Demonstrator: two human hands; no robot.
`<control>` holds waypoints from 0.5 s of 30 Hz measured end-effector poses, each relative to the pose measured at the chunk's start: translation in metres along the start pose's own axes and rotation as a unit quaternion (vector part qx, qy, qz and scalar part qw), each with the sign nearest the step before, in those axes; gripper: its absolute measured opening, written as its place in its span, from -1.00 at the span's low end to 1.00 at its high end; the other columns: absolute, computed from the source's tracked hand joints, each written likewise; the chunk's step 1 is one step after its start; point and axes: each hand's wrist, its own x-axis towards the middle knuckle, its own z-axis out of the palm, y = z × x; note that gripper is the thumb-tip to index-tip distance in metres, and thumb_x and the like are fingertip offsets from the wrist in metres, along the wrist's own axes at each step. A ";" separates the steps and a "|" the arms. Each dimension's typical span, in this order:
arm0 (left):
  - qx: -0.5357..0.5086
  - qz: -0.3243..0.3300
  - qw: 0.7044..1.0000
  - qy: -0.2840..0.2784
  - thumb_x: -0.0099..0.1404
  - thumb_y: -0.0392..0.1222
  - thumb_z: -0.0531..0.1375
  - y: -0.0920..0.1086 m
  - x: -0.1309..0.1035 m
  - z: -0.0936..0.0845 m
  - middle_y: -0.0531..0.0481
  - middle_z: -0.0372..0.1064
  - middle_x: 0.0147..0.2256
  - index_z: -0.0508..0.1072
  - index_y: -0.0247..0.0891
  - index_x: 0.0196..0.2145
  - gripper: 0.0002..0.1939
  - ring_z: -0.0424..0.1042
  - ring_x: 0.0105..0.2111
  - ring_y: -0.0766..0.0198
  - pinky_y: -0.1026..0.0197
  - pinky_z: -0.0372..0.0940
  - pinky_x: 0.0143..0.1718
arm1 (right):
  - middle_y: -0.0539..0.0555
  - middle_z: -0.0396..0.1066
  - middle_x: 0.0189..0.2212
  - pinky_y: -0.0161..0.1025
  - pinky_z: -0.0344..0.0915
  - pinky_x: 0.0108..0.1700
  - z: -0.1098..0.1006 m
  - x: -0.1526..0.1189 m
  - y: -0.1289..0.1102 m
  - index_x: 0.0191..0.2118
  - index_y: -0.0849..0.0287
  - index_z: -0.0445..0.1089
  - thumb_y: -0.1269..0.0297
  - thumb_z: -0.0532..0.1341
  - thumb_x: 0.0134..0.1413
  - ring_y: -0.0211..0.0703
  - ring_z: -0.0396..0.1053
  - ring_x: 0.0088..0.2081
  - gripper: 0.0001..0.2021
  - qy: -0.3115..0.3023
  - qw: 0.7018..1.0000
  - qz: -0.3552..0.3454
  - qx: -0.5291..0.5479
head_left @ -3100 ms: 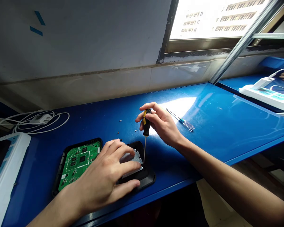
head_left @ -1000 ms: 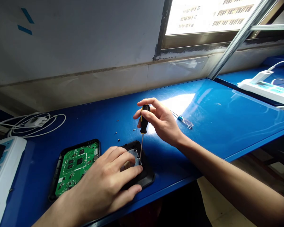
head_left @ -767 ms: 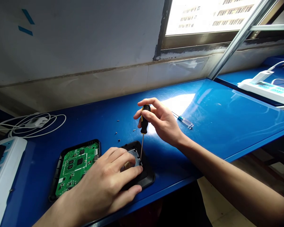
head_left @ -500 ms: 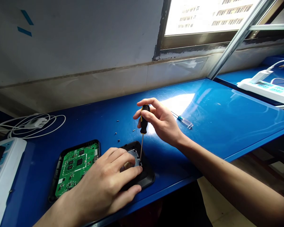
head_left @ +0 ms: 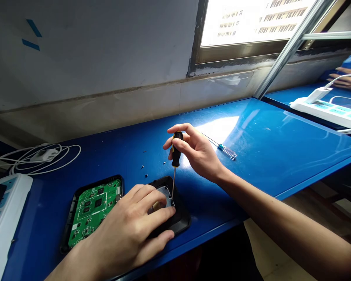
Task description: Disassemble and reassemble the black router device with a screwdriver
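Note:
In my right hand [head_left: 195, 150] is a screwdriver [head_left: 176, 154] with a black and yellow handle, gripped by thumb and fingers. Its thin shaft points down, the tip beside a metal plate [head_left: 165, 192] in a black plastic cover [head_left: 179, 220]. My left hand [head_left: 137, 218] holds this cover against the table, its index fingertip close to the screwdriver's tip; it hides much of the cover and plate. Left of it lies a black casing with a green circuit board [head_left: 95, 205], partly behind my left hand. Loose screws [head_left: 146, 175] lie beyond the cover.
A second screwdriver [head_left: 227, 151] with a clear handle lies right of my right hand. White power strips [head_left: 8, 218] stand at the left and right [head_left: 333, 111]. A coiled white cable [head_left: 67, 156] lies far left. Another person's hand [head_left: 346, 80] shows at the far right.
The view has shifted slightly. My hands, the screwdriver and the cover keep nearly the same arrangement. At the far right, another person's hand has come further into view.

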 end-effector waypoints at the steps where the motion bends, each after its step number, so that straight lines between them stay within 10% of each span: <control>1: -0.001 0.000 1.000 0.000 0.42 -0.25 0.24 0.000 0.001 0.000 -0.11 0.50 -0.13 0.54 -0.23 -0.01 -0.79 0.44 -0.15 0.04 0.00 0.39 -0.18 | -0.01 0.53 -0.31 -0.28 0.49 -0.37 0.000 0.000 0.000 -0.02 0.15 0.32 0.18 0.25 0.31 -0.29 0.51 -0.42 -0.77 -0.001 1.000 0.001 0.000; 15: -0.005 -0.001 1.000 -0.002 0.42 -0.24 0.24 0.000 -0.001 -0.001 -0.11 0.50 -0.14 0.54 -0.24 0.00 -0.79 0.44 -0.16 0.04 0.01 0.39 -0.19 | -0.01 0.54 -0.31 -0.30 0.48 -0.38 0.000 0.000 0.000 -0.02 0.16 0.32 0.20 0.24 0.31 -0.31 0.51 -0.42 -0.78 -0.006 1.000 -0.003 0.004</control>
